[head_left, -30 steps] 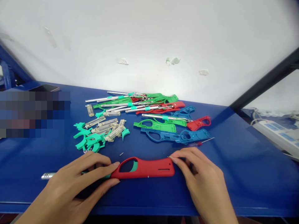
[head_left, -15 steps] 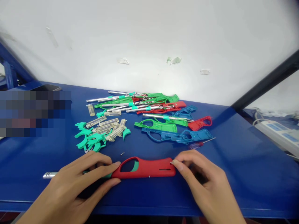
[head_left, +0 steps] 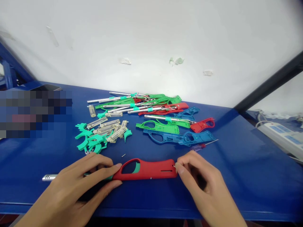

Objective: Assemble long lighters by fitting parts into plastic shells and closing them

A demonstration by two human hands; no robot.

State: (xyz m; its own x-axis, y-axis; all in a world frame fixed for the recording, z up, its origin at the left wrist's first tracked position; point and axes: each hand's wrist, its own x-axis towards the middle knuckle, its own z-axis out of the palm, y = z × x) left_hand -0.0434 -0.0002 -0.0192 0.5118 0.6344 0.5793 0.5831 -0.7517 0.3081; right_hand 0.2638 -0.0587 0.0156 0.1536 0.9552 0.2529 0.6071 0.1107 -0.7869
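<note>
Smooth, looped red plastic lighter (head_left: 152, 168), lower centre; the left hand (head_left: 71, 179) clamps its neck, the right hand (head_left: 211, 178) pinches a tiny pale piece (head_left: 174, 166).

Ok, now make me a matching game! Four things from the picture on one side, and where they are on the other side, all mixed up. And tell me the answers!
Things:
1. red lighter
2. screwdriver
3. loose metal pin
4. power strip

Places:
A. by itself on the blue table, between the lighter and the teal pieces
B. at the far right edge of the picture
C. held by the left hand
D. close to the blue shells

Right pairs: 1-C, 2-D, 3-A, 4-B.
</note>
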